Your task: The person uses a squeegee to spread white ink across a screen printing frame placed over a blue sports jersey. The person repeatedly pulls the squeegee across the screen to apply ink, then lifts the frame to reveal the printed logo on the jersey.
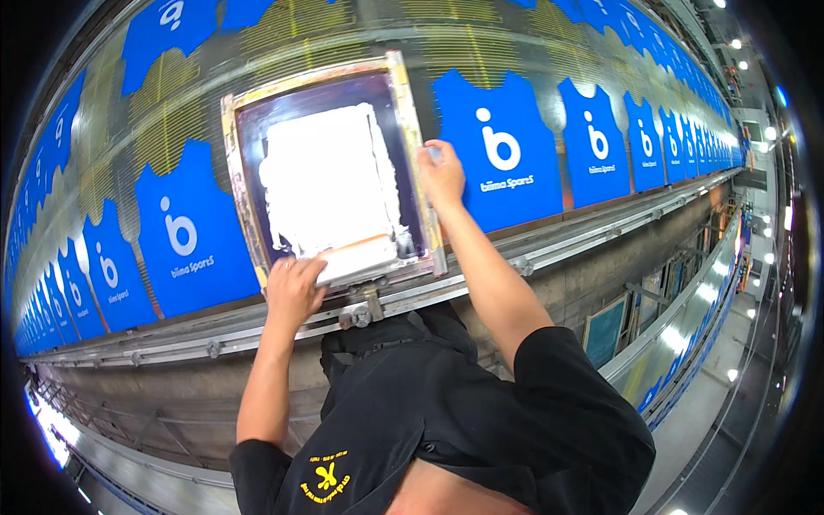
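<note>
A screen printing frame [400, 94] with a worn, ink-stained rim lies tilted over the long table in front of me. White ink [322, 172] covers much of its dark mesh. Near its close edge rests a squeegee [365, 260], smeared white with a thin orange strip. My left hand [293, 290] is closed over the frame's near left corner, its fingertips beside the squeegee's left end. My right hand [442, 176] grips the frame's right side, fingers curled round the rim. What lies beneath the frame is hidden.
Blue printed shirt panels [515, 112] lie in rows along the table, to both sides and on the far half. A metal rail [506, 273] with clamps runs along the near edge. A framed green screen [606, 330] leans below on the right, near another long table [687, 330].
</note>
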### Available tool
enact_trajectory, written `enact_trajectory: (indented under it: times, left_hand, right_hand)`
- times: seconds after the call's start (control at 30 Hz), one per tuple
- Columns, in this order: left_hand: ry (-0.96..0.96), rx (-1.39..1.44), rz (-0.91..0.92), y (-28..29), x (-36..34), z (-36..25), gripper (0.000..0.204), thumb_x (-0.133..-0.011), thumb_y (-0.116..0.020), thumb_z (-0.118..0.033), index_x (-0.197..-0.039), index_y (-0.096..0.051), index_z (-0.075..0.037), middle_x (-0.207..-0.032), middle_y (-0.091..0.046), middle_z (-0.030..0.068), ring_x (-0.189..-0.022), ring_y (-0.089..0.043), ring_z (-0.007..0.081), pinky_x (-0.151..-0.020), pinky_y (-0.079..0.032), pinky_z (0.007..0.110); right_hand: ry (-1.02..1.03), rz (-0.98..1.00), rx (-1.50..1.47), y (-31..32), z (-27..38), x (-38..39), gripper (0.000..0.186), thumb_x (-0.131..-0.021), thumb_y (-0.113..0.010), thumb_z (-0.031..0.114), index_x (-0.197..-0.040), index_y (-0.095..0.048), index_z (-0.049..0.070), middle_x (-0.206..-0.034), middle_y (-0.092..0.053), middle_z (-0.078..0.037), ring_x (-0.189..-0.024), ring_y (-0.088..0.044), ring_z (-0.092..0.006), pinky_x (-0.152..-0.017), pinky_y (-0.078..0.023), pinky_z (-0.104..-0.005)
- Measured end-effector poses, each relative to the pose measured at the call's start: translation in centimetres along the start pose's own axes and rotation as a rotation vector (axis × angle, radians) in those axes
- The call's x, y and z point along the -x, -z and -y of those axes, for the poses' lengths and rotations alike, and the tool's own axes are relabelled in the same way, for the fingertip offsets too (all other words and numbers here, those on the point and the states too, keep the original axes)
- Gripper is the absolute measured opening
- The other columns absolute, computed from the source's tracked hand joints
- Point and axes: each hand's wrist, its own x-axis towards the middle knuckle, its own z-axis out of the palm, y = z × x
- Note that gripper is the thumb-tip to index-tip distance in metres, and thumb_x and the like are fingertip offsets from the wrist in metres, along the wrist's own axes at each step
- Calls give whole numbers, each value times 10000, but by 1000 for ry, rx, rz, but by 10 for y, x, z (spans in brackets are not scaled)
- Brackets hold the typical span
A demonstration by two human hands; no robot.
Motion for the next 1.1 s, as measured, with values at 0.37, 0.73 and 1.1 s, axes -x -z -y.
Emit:
enact_trajectory:
  times: [0.37,0.73,1.1]
  left_hand:
    - [30,-73,-77,44,-220,114,333,-832,-894,-367,-1039,-828,-114,-854,-763,92,-832,-739,315,-754,-578,451]
    - [209,-123,16,43,-255,132,415,-782,-901,-420,-1062,-847,-118,-960,-799,146,-882,-761,365,-798,-594,459]
    - [68,-66,-219,-41,-20,16,434,-567,-906,-97,-980,-809,-189,-958,-788,-20,-812,-716,225,-741,-549,395]
  right_hand:
    - [-106,60,54,4,6,-3,385,-977,-757,389,-1234,-711,106,-1139,-763,-165,-1060,-725,-323,-922,-545,-422]
    - [715,499,388,-84,135,-99,279,-869,-857,308,-1003,-766,81,-963,-731,-129,-962,-683,-368,-885,-525,-473]
    - [814,438,287,15,44,135,429,-680,-803,75,-1091,-680,64,-1027,-674,-83,-943,-627,-306,-882,-465,-470]
